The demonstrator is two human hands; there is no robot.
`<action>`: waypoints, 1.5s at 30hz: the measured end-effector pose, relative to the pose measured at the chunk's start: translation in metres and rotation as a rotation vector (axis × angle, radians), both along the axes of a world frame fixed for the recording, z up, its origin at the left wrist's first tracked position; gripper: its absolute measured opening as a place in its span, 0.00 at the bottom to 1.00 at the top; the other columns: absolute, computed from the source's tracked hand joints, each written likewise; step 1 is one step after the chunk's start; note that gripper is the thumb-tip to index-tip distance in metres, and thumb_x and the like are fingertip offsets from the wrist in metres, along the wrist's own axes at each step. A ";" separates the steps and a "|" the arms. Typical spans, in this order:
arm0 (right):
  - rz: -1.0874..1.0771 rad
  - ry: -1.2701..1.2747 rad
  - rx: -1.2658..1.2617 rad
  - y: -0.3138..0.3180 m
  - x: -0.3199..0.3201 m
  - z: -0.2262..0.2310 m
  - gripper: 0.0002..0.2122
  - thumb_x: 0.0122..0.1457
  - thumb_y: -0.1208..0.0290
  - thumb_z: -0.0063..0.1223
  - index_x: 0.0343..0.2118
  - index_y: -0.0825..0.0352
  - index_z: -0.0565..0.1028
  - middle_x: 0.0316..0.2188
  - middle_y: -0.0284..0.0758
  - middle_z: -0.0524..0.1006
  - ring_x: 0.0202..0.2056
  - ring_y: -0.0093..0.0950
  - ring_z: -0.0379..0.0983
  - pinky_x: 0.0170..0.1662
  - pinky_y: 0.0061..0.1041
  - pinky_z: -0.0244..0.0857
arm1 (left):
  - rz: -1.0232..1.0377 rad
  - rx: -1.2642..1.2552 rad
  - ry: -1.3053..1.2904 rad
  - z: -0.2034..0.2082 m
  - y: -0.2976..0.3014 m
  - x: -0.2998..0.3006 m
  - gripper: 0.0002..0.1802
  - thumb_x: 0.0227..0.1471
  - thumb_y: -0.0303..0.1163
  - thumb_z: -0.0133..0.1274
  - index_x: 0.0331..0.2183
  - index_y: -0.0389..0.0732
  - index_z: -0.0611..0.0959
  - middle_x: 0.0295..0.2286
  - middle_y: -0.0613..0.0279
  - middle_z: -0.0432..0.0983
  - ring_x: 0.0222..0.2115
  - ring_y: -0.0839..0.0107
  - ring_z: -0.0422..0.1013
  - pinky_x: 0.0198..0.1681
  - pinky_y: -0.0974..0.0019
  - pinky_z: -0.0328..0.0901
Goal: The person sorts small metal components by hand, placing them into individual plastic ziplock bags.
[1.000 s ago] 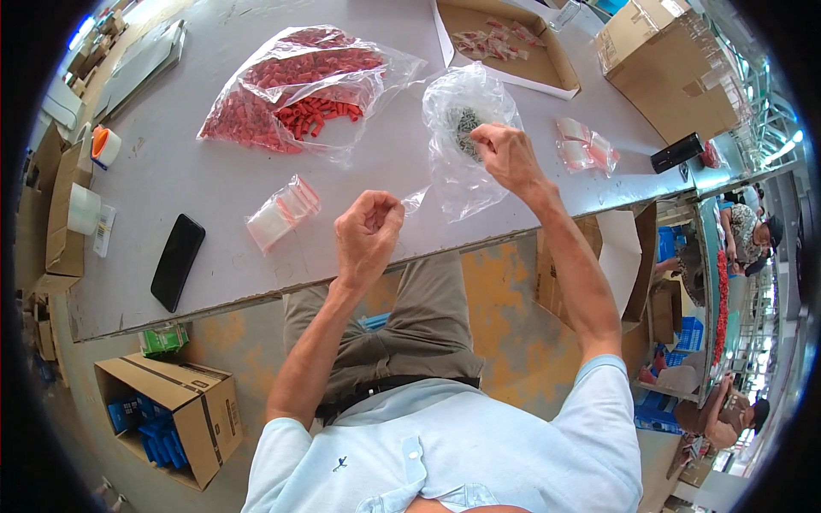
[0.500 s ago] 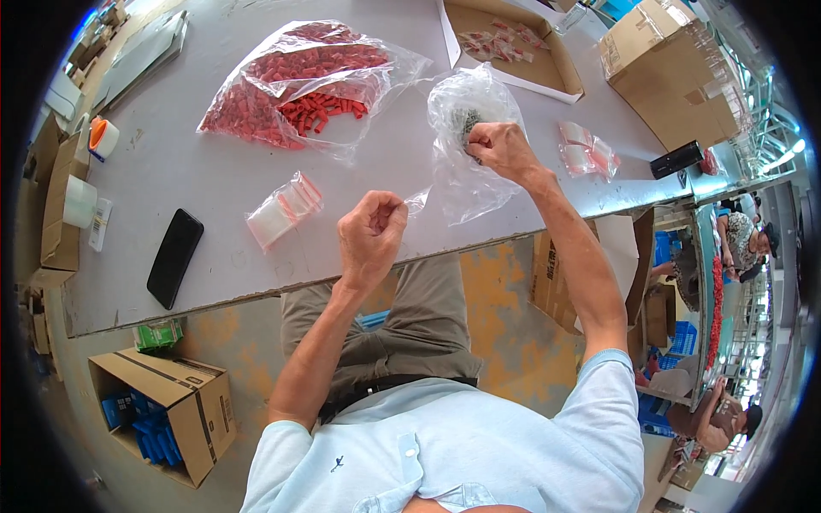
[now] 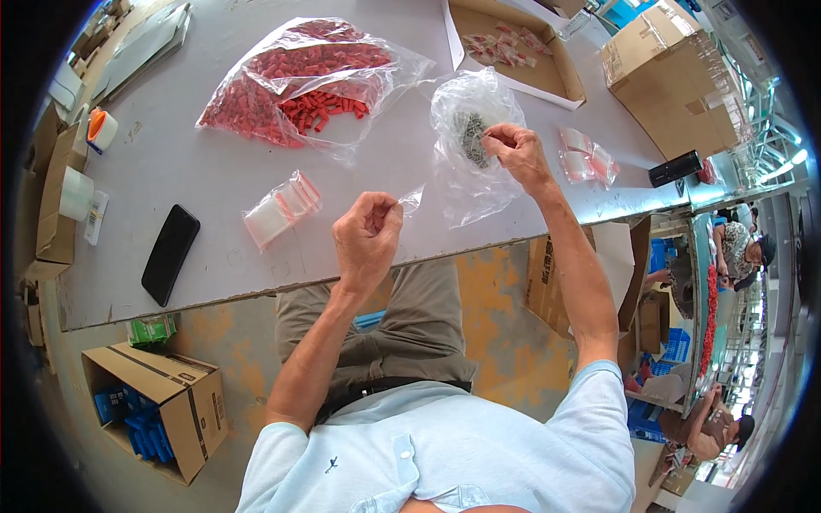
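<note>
Clear plastic shows at centre frame, where the left hand (image 3: pixel 368 239) pinches an apparently unfilled little bag (image 3: pixel 413 201) in its fingers. The right hand (image 3: pixel 520 156), fingers bunched, is by the metal pieces (image 3: pixel 473 139) at upper centre; whether it grips any, I cannot tell. Several packets (image 3: pixel 500 49) seem done in the upper-right tray (image 3: pixel 556 84), while many red pieces (image 3: pixel 329 64) lie unpacked at upper left.

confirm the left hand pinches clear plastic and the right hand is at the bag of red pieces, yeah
Not quite: the head view shows the right hand at the bag of grey pieces instead; the left hand does pinch clear plastic.
</note>
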State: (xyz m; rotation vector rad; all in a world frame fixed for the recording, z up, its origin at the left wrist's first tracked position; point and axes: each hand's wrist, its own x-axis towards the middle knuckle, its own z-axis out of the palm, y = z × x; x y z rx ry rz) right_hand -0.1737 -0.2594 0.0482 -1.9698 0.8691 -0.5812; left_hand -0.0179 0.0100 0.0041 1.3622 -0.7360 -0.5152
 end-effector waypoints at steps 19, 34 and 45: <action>0.190 -0.129 0.390 0.130 0.029 0.022 0.07 0.62 0.73 0.63 0.39 0.72 0.82 0.25 0.29 0.79 0.23 0.15 0.72 0.26 0.16 0.66 | 0.194 0.130 -0.083 0.011 -0.011 0.012 0.04 0.55 0.24 0.61 0.32 0.33 0.84 0.22 0.67 0.80 0.22 0.83 0.74 0.25 0.75 0.69; 0.139 -0.048 0.194 0.146 0.046 0.003 0.06 0.60 0.75 0.62 0.36 0.73 0.82 0.25 0.32 0.82 0.25 0.16 0.76 0.27 0.18 0.70 | 0.181 0.132 -0.136 0.012 -0.011 0.013 0.04 0.54 0.24 0.62 0.31 0.33 0.85 0.22 0.63 0.82 0.22 0.80 0.77 0.27 0.73 0.71; 0.199 0.169 -0.212 0.145 0.059 0.014 0.07 0.60 0.70 0.61 0.34 0.70 0.83 0.25 0.40 0.83 0.26 0.29 0.80 0.31 0.29 0.74 | 0.182 0.146 -0.194 0.012 -0.011 0.012 0.04 0.53 0.24 0.61 0.31 0.32 0.85 0.22 0.61 0.83 0.22 0.79 0.77 0.27 0.72 0.72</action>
